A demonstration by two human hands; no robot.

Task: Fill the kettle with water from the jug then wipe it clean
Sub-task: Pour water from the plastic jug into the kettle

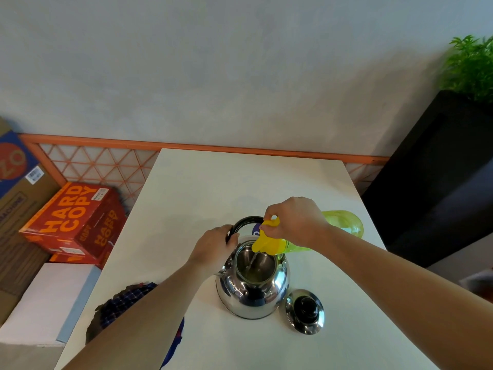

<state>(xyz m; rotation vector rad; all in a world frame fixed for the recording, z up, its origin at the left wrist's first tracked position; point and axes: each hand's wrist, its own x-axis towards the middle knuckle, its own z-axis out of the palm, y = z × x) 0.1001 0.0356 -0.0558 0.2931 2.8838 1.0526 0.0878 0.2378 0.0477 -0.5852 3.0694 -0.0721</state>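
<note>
The upper part of the counter (240,182), mid-frame, is left open up to the wall. The mouth of the kettle (250,300) is overhung by the tilted jug (344,222); its handle is covered by the left hand (216,247). At lower right the lid (305,312) lies just beside the kettle. The lower left is blocked by a cloth (128,300).

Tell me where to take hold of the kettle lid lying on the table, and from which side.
Pinch the black knob from straight above: the lid lies flat with it pointing up, and its thin rim is against the table.
</note>
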